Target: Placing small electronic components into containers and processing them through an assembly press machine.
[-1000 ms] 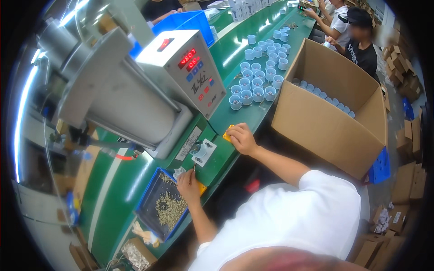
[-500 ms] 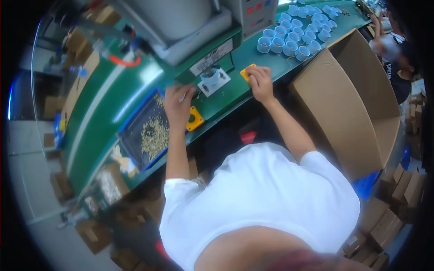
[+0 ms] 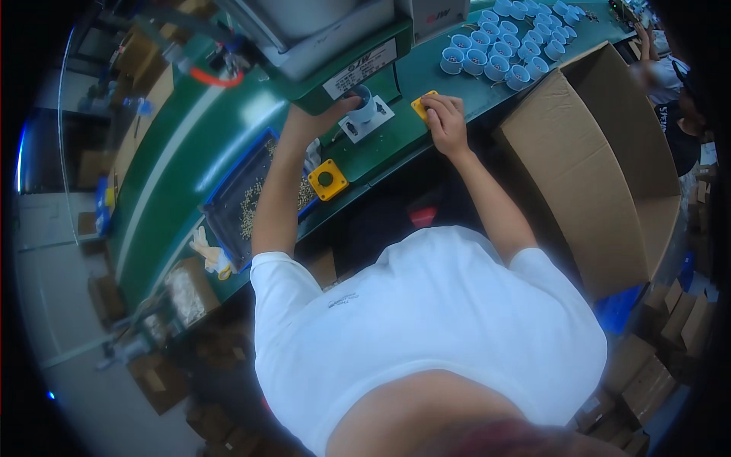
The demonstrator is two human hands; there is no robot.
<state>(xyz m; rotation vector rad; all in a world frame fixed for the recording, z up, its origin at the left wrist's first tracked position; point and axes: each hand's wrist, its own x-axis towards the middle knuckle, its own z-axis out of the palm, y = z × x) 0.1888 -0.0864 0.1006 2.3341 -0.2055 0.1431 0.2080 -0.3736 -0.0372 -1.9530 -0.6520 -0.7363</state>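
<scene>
One light blue cup [image 3: 367, 112] stands on a white plate [image 3: 380, 123], just under the low front edge of the big press [image 3: 320, 46]. It sits between the two hands, right by the left hand [image 3: 311, 122] and a little way off from the right hand [image 3: 448, 126].

The cup's open end points up at the press, and its bottom is down on the plate. It is short and round, so its long side is hard to pick out. The line through its middle goes up and down, and it looks tipped a bit in this bendy view.

The left hand comes in from the side, with a finger or thumb at the cup's top edge. Its other fingers are hidden, so I cannot tell if it pinches the cup. The right hand has bent fingers over a yellow box [image 3: 419, 109]. I cannot tell if it squeezes the box or just rests there.

Near the left arm is another yellow box [image 3: 314, 179] with a dark round button [image 3: 326, 179]. Beside it lies a blue tray [image 3: 221, 215] with tiny tan bits [image 3: 250, 207]. More blue cups [image 3: 496, 70] stand in a bunch past the right hand.
</scene>
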